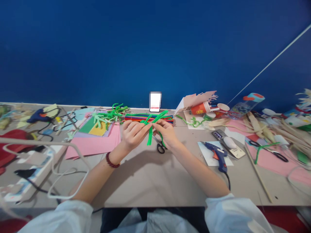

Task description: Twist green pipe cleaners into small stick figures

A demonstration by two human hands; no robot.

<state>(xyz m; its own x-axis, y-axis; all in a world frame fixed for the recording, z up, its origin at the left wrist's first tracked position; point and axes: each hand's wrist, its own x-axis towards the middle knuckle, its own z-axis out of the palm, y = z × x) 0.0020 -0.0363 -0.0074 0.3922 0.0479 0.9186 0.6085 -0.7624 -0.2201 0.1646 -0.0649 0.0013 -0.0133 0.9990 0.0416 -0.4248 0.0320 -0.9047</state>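
Bright green pipe cleaners (160,115) are pinched between my two hands above the middle of the table, with ends sticking out up to the right and hanging down. My left hand (134,133) has its fingers closed on them from the left, a dark red bead bracelet on its wrist. From the right, my right hand (166,132) grips the same pipe cleaners between thumb and fingers. Black-handled scissors (160,148) lie on the table below, partly hidden by my right hand. Behind my hands lies a row of coloured pipe cleaners (136,117).
A phone (155,102) leans against the blue wall. Left are pink paper (91,146), a green pipe-cleaner bundle (111,115) and a power strip (36,173) with loose cables. Right are a blue glue gun (217,153), a wooden stick (259,174), paper cups (201,108) and another pair of scissors (269,150).
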